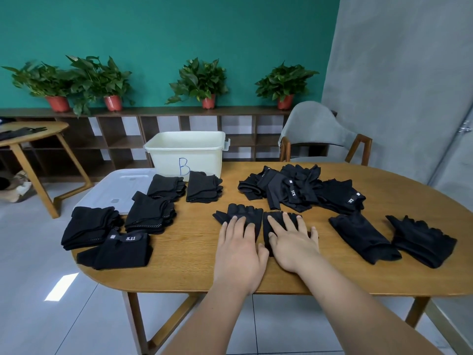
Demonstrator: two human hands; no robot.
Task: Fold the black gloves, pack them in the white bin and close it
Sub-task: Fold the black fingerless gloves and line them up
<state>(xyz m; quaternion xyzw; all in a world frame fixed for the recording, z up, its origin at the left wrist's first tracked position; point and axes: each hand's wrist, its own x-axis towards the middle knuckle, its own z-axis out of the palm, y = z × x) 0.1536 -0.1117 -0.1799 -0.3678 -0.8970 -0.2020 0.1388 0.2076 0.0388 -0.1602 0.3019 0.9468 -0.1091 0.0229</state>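
As the left grip (240, 249) and right grip (294, 247) lie spread flat, one per glove, the left glove (238, 210) and right glove (279, 218) sit side by side on the tabletop (192, 239), nearly touching, finger ends pointing away.

Left hand (239, 248), right hand (294, 243) flat on two black gloves (240, 213) mid desk (194, 265); open white bin (186, 152) far.

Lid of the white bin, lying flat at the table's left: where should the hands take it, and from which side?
Probably its bare far-left edge, approached from the left. The lid lies flat, and folded glove stacks seem to overlap its near and right edges, so lifting there would spill them.
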